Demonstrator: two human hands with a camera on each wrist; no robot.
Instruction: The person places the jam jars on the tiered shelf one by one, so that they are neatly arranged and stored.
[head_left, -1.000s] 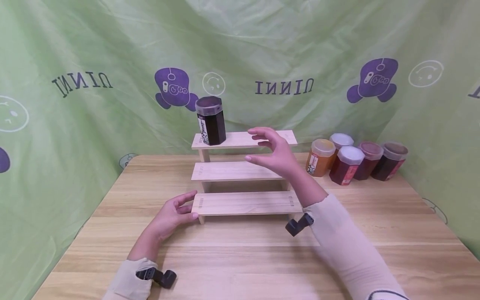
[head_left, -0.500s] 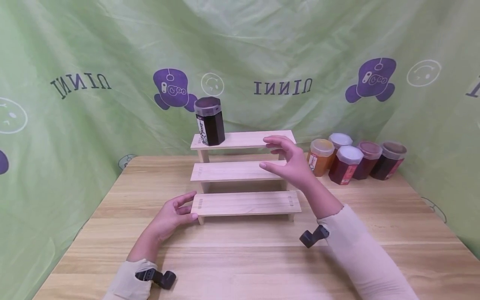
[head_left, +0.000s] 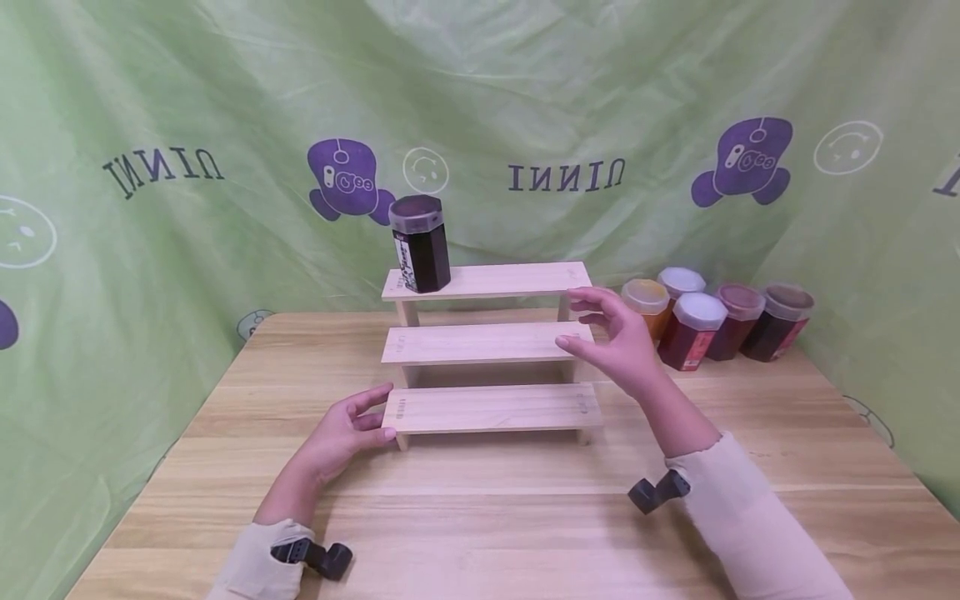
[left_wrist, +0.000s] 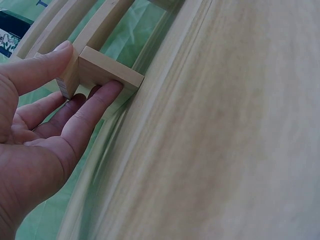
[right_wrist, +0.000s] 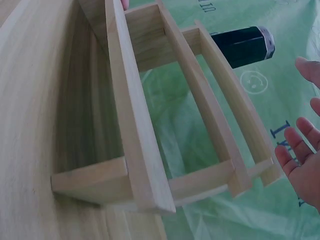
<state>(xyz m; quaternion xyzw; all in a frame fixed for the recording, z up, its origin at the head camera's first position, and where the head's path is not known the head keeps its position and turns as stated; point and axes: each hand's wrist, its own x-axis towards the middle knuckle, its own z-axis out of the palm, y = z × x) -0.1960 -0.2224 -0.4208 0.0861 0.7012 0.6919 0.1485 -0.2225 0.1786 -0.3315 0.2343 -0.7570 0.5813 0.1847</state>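
Note:
A three-tier wooden display stand [head_left: 491, 408] sits on the table. My left hand [head_left: 337, 437] holds the left end of its lowest shelf. In the left wrist view, the thumb lies against the shelf's end and a finger touches the side panel [left_wrist: 107, 67]. My right hand [head_left: 618, 342] is in the air by the stand's right side, fingers loosely bent with nothing between them. A dark hexagonal jar [head_left: 420, 246] with a translucent lid stands upright on the top shelf's left end; the right wrist view shows this dark jar [right_wrist: 242, 47] too.
At the table's back right stand several lidded hexagonal jars: a red jar [head_left: 693, 333], a purple jar [head_left: 738, 321], a dark jar [head_left: 780, 325] and an orange jar [head_left: 647, 300], partly hidden by my right hand. A green printed cloth [head_left: 480, 108] hangs behind the table.
My right hand has moved right and slightly down, from over the middle shelf to beside the stand's right end. The left hand, stand and jars keep their places.

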